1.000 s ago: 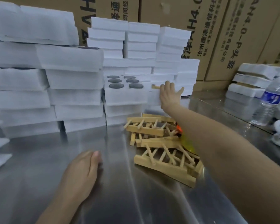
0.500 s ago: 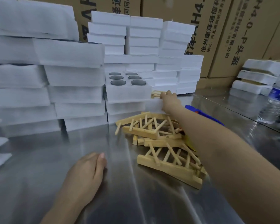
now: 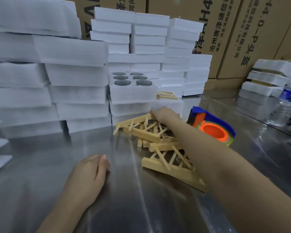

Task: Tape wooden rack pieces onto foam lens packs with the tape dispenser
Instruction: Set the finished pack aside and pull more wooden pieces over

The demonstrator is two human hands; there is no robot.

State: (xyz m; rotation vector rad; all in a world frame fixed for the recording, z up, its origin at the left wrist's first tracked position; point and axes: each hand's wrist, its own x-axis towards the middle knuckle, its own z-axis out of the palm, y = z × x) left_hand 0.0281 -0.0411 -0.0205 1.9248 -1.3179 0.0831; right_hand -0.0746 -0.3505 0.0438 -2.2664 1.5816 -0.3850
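Note:
A heap of wooden rack pieces (image 3: 160, 142) lies on the steel table (image 3: 40, 165), right of centre. My right hand (image 3: 165, 113) is on the far top of the heap, its fingers curled over the end of the uppermost rack piece (image 3: 133, 121). Just behind the hand sits a low foam pack (image 3: 170, 103), and a further rack piece (image 3: 166, 95) lies on it. To its left stands an open foam lens pack (image 3: 133, 92) with dark round lenses in its holes. The blue and orange tape dispenser (image 3: 213, 127) lies right of my forearm. My left hand (image 3: 89, 175) rests on the table, holding nothing.
Tall stacks of white foam packs (image 3: 57, 78) wall off the left and the back. Cardboard boxes (image 3: 242, 31) stand behind them. More foam packs (image 3: 267, 78) and a water bottle (image 3: 287, 103) are at the right edge.
My right hand has dropped from the foam pack onto the top of the wooden heap. The tape dispenser has come into sight beside my forearm. My left hand has stayed put.

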